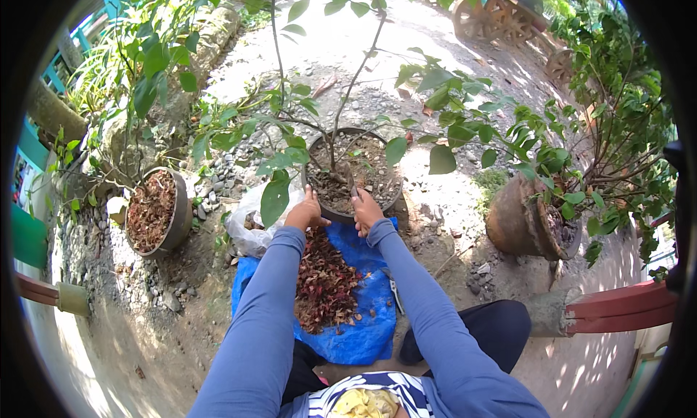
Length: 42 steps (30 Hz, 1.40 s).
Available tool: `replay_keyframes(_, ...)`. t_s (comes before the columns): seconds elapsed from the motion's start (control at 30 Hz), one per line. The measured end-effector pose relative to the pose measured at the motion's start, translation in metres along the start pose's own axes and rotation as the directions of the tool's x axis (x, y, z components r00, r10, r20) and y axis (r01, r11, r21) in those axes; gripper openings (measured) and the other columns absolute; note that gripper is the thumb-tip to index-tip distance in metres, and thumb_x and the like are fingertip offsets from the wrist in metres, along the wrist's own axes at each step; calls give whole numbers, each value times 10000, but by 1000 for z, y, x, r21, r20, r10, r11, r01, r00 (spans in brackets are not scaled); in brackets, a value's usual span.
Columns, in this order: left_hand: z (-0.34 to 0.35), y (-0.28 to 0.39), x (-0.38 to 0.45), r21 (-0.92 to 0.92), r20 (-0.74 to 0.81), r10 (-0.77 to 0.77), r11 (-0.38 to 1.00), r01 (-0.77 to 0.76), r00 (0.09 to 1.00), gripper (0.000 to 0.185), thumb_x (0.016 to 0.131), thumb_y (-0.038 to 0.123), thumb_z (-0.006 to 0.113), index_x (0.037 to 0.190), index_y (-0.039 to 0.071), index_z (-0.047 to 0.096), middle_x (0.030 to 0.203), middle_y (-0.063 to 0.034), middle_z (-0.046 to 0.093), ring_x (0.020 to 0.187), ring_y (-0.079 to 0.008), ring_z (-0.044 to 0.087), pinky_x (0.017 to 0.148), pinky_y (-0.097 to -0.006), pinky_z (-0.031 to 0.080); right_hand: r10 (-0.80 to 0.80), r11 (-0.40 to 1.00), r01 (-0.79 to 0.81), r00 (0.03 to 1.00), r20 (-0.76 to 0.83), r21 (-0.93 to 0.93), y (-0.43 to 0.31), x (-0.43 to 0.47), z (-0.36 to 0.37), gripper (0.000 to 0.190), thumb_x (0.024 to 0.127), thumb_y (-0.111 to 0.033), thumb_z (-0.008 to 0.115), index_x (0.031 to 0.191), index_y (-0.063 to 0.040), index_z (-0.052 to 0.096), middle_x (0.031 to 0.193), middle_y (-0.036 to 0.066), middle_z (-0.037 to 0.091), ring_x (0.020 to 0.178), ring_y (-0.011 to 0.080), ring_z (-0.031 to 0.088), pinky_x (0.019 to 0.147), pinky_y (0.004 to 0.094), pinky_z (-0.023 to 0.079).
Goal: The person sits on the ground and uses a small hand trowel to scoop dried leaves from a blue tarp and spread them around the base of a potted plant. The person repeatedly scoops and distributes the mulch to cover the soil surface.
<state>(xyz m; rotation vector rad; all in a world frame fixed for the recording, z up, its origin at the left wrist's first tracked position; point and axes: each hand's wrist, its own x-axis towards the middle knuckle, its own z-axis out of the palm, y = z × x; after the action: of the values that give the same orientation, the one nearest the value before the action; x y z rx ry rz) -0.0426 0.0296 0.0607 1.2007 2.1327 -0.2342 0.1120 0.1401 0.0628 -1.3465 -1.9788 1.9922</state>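
Note:
A round dark plant pot (pixel 396 196) with soil, pebbles and a thin-stemmed leafy shrub (pixel 332 146) stands before me. My right hand (pixel 368 211) grips the handle of a hand tool (pixel 355 191) whose far end reaches the soil; its working end is hard to make out. At the pot's near left rim rests my left hand (pixel 308 210), its fingers apart and holding nothing that shows. Below both hands, a heap of dry reddish-brown leaves (pixel 326 287) lies on a blue tarp (pixel 370 342). White-handled pruning shears (pixel 394 290) lie at the tarp's right edge, partly behind my right sleeve.
A clear plastic bag (pixel 248 227) lies left of my left hand. Further left stands a pot filled with dry leaves (pixel 188 206). To the right, a tilted brown pot (pixel 512 219) holds a bushy plant. Red-painted bars (pixel 615 309) flank the ground on both sides.

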Motion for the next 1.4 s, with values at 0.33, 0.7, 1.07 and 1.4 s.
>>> replay_keyframes(0.33, 3, -3, -2, -66, -38, 22, 997, -25, 999, 1163, 708, 570, 687, 1403, -114, 53, 1452, -326, -124, 1324, -371, 303, 1071, -345, 304, 119, 145, -384, 922, 369, 912, -4, -7, -37, 354, 993, -333, 359, 870, -1, 366, 666, 14, 405, 453, 60, 388, 366, 199, 349)
replay_keyframes(0.7, 12, -11, -5, -41, -55, -38, 999, 36, 998, 1152, 708, 556, 705, 1430, -47, 40, 1486, -254, -114, 1275, -362, 388, 1047, -353, 353, 267, 683, -316, 947, 178, 659, 12, 17, -9, 103, 981, -297, 351, 1027, -204, 352, 787, 81, 417, 492, 105, 361, 403, 255, 346)
replay_keyframes(1.07, 10, -16, -4, -72, -13, 16, 997, -17, 1000, 1168, 717, 580, 673, 1412, -92, 17, 1455, -314, -147, 1339, -383, 264, 1085, -344, 284, 136, 853, -123, 991, 13, 507, 2, -50, -9, 391, 980, -331, 363, 1353, -227, 311, 677, 54, 462, 433, 126, 417, 384, 286, 398)
replay_keyframes(1.4, 10, -14, -8, -99, -12, 7, 995, -8, 1000, 1185, 701, 549, 702, 1420, -69, -8, 1460, -297, -160, 1322, -391, 296, 1075, -351, 301, 178, 919, -131, 979, -95, 372, 18, 31, -16, 419, 962, -312, 382, 1362, -209, 314, 772, 142, 545, 558, 262, 547, 486, 442, 453)
